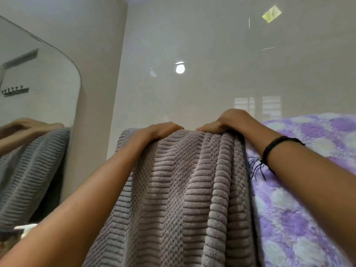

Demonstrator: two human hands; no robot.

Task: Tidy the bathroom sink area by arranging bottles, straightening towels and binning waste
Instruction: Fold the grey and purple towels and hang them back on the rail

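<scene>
Mirror (34,78) far left, doubling the towel. My left hand (163,130) curls over the top fold of the grey towel (183,189), and my right hand (225,122) grips the same fold just beside it, thumbs nearly meeting. The towel hangs straight down toward me, bunched in pleats, its top edge running left to right under both hands, equally near. To spread it, I'd slide my hands apart, I reckon. Count: one grey towel, one purple towel (300,189) touching its right edge, two hands.
</scene>
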